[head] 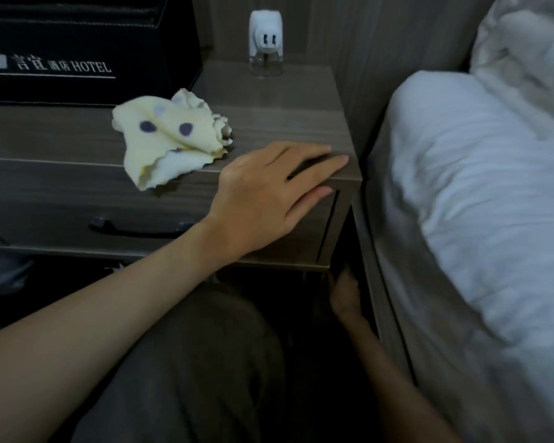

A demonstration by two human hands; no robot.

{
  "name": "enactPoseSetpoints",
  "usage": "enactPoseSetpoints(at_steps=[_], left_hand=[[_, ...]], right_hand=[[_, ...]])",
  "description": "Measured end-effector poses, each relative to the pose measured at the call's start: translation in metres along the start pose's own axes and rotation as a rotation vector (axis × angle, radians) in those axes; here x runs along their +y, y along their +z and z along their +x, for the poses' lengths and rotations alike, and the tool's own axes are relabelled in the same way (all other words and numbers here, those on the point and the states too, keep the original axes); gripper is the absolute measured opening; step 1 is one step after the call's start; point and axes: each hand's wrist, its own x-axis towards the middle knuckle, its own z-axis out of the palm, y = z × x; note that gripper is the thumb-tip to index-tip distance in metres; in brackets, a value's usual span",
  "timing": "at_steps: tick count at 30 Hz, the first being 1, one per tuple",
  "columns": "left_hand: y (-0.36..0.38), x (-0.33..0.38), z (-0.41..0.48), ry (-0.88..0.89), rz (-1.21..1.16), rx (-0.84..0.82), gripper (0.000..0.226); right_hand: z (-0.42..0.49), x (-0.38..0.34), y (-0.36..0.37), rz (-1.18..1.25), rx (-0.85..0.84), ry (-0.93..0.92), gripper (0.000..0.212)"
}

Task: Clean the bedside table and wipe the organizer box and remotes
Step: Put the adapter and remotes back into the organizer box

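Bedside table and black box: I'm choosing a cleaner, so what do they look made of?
Bedside table: grey-brown wood-grain board, probably laminate, matte, with straight even streaks. Black box: likely faux leather, slight sheen, stitched seam near top, silver lettering.

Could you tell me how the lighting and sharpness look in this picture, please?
Head view: dim overall; the cloth and left hand on the bedside table read fairly sharp, the right hand is lost in shadow below, and the bedding looks blurred.

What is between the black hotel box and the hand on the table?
The yellow cloth with purple dots lies there on the bedside table, between the black box and the left hand, as the head view shows.
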Motion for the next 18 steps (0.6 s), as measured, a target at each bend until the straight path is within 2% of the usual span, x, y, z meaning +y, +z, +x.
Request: enactPoseSetpoints(at_steps=[2,8,11,13,14,16,18], left_hand=[[-0.002,-0.001,0.000,-0.011,-0.010,-0.033,0.035],[-0.019,0.001,0.003,-0.088,-0.101,-0.160,0.038],[-0.025,0.001,0.005,-0.120,-0.141,-0.158,0.036],[-0.036,0.000,0.013,-0.147,-0.231,-0.277,0.038],[-0.042,-0.002,0.018,-0.182,-0.297,-0.387,0.041],[-0.056,-0.006,0.028,-0.269,-0.457,-0.526,0.047],[-0.071,-0.008,0.036,-0.389,-0.661,-0.475,0.046]], right_hand=[[-0.013,-0.019,-0.023,0.103,0.020,-0.016,0.051],[-0.054,-0.061,-0.094,0.350,0.101,-0.143,0.047],[-0.071,-0.087,-0.130,0.454,0.149,-0.119,0.046],[-0.085,-0.109,-0.159,0.498,0.213,-0.164,0.028],[-0.093,-0.121,-0.173,0.509,0.247,-0.200,0.021],[-0.107,-0.144,-0.199,0.524,0.300,-0.246,0.022],[-0.117,-0.170,-0.219,0.546,0.344,-0.272,0.024]])
